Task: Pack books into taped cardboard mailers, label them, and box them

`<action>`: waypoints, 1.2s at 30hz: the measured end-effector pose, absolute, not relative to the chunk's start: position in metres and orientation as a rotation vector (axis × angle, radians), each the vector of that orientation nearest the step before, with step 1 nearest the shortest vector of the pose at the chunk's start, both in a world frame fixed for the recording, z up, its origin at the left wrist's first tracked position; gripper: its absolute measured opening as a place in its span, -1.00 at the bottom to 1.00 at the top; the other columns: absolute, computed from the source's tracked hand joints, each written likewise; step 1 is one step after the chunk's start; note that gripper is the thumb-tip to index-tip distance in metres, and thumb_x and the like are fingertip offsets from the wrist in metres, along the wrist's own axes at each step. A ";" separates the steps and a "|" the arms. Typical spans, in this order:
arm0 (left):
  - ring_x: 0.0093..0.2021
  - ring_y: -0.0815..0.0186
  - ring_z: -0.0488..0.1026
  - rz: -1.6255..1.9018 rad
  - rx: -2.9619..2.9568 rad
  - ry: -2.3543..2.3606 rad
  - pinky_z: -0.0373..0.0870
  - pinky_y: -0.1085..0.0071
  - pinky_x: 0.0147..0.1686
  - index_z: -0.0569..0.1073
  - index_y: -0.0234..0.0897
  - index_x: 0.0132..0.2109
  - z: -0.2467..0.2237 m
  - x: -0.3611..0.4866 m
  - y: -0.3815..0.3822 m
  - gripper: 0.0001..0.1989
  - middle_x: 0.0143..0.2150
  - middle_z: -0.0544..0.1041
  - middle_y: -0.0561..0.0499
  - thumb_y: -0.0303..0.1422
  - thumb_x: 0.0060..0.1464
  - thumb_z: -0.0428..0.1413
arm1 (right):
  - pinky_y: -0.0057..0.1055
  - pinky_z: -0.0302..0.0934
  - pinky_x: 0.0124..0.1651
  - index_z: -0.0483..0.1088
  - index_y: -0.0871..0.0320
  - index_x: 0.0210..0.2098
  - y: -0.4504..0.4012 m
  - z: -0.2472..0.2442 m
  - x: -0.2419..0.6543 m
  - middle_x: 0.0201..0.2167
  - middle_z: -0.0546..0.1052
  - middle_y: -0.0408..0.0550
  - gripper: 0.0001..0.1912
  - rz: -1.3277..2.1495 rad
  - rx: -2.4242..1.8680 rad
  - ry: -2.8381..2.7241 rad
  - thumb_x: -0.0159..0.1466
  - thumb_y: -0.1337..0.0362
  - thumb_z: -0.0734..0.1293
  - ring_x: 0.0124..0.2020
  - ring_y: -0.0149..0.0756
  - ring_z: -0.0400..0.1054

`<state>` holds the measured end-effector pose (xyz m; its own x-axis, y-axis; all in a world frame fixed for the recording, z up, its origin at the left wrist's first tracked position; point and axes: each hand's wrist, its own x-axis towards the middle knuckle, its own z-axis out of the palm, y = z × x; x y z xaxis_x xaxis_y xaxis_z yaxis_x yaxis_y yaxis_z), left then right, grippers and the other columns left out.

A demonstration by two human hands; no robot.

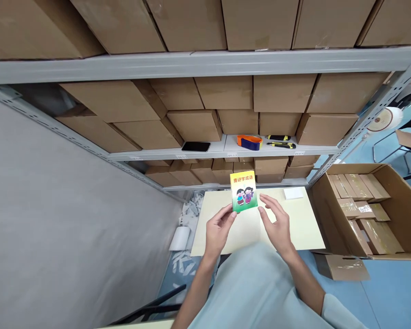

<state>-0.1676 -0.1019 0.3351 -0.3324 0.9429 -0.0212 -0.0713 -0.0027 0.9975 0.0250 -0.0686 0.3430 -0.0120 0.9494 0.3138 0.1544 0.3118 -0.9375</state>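
My left hand (pixel 218 229) has its fingers pinched on the lower left corner of a small yellow-and-green rectangular printed card (pixel 244 189), held above the cream rectangular table (pixel 294 221). My right hand (pixel 278 225), fingers loosely parted and holding nothing, hovers just beside its right edge.

Booklet (pixel 244 192): "猜谜学成语"; shelf labels (pixel 232 155) unclear

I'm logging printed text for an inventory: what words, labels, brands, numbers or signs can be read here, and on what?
"猜谜学成语": red characters on the yellow-and-green booklet in the left hand.
Shelf-edge labels: too small and blurred to read surely.
White label inside the open carton: dark marks, unreadable.
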 end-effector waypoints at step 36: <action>-0.03 0.10 0.64 1.435 0.698 1.225 0.61 0.31 -0.04 0.71 -0.32 -0.02 0.330 -0.159 -0.115 -0.51 -0.03 0.71 -0.22 -0.05 0.04 0.46 | -0.36 0.46 -0.36 0.59 0.10 -0.05 -0.066 0.323 0.031 -0.27 0.64 -0.02 -0.53 1.364 -1.000 -1.299 0.38 -0.18 0.42 -0.34 -0.22 0.52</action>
<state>-0.1595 -0.1154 0.3298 -0.2548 0.9466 -0.1974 -0.3437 0.1021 0.9335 0.0307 -0.0664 0.3232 -0.1956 0.9791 0.0559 -0.1031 0.0362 -0.9940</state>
